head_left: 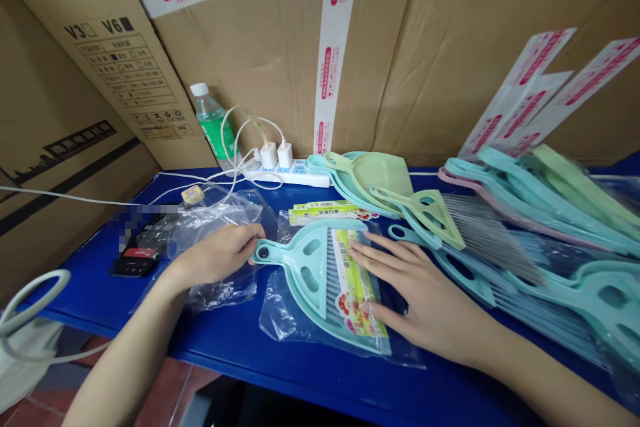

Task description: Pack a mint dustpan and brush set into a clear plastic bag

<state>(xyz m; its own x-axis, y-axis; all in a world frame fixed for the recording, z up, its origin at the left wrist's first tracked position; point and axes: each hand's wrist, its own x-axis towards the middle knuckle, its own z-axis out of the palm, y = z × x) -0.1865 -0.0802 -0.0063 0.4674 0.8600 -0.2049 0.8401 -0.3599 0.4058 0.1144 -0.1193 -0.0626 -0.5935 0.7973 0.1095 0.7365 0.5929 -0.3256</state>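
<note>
Pinching teal dustpan set [307,270] by the handle tip with left hand [220,255], pressing right hand [425,303] flat, fingers spread, on its label [357,280]. Lying bagged near front edge of blue table [240,340].

Under the right hand [425,300]: pale teal plastic dustpan [305,267] bearing a yellow-green paper label [357,283] printed with red flowers. Beyond the fingertips: mint-green plastic dustpan [383,173]. Beneath: glossy blue table top [240,347]. Behind: brown cardboard boxes [450,47], white tape [333,47] with red print.
</note>
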